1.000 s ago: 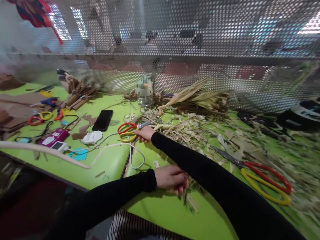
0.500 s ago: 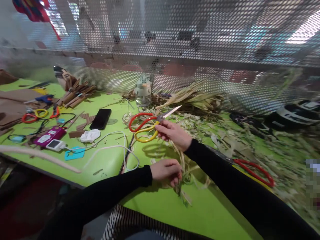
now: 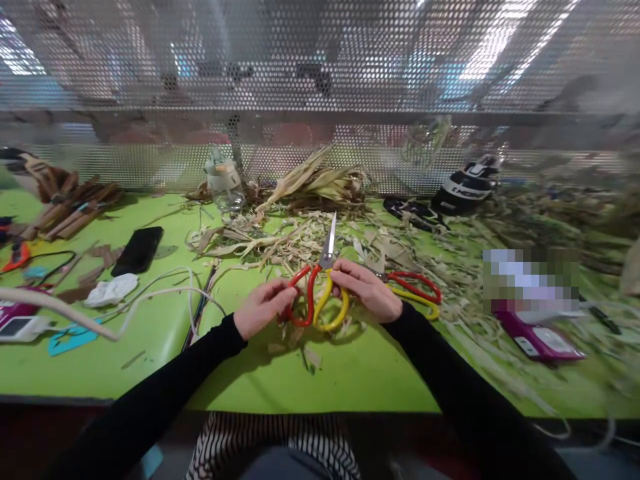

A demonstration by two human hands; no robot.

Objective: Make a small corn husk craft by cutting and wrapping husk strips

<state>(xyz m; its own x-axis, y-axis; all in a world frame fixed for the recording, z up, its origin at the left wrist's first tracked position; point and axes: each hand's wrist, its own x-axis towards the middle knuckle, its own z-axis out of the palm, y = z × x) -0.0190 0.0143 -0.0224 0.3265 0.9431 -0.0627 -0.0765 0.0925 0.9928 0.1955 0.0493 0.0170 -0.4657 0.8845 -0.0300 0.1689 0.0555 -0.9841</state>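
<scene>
Upright over the front of the table, a pair of scissors (image 3: pixel 327 257) with one red and one yellow handle points its blades away from me. My right hand (image 3: pixel 367 290) pinches it near the pivot and the top of the yellow loop. On the other side, my left hand (image 3: pixel 265 305) has thumb and fingers closed at the red loop; whether a husk strip is also between them is hidden. Pale husk scraps (image 3: pixel 310 359) lie below the handles. A second pair of scissors (image 3: pixel 413 287), with the same colours, rests just beyond my right wrist.
Shredded husk (image 3: pixel 270 243) covers the middle and right of the green table (image 3: pixel 370 380). Behind stand a clear bottle (image 3: pixel 225 183), a husk bundle (image 3: pixel 320 183) and a black object (image 3: pixel 465 187). A phone (image 3: pixel 139 251) and white cable (image 3: pixel 167 293) lie left; a perforated screen (image 3: pixel 280 87) closes the back.
My right hand has lifted the scissors off the table and brought them in front of me. My left hand has come up from the husk strips to the red handle. The view has swung right.
</scene>
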